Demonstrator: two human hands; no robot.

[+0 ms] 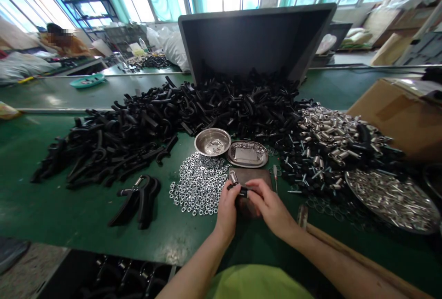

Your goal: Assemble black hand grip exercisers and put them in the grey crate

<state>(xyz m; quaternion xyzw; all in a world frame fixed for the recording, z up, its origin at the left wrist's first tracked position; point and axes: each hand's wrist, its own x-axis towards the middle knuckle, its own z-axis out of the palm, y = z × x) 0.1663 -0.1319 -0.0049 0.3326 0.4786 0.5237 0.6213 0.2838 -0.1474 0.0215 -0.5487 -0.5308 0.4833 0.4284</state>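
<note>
Above a flat metal block [262, 177], my two hands meet around a small black plastic part [243, 192] with a metal coil spring [234, 178] standing at its left end. My left hand [227, 209] pinches the part and spring from the left. The fingers of my right hand [271, 202] close on the part's right end, partly hiding it. Left of my hands lies a spread of shiny hex nuts [198, 188]. A steel bowl [196, 144] and an oval steel tray [257, 164] with small metal pieces sit just beyond the block.
Black curved handles [193, 103] heap before a tilted grey bin [255, 36]. Springs [331, 128], bolts and a plate of metal pins [393, 200] lie right. A hammer [303, 216] rests by my right forearm, a screwdriver [275, 174] nearby. Joined handles [145, 202] lie left.
</note>
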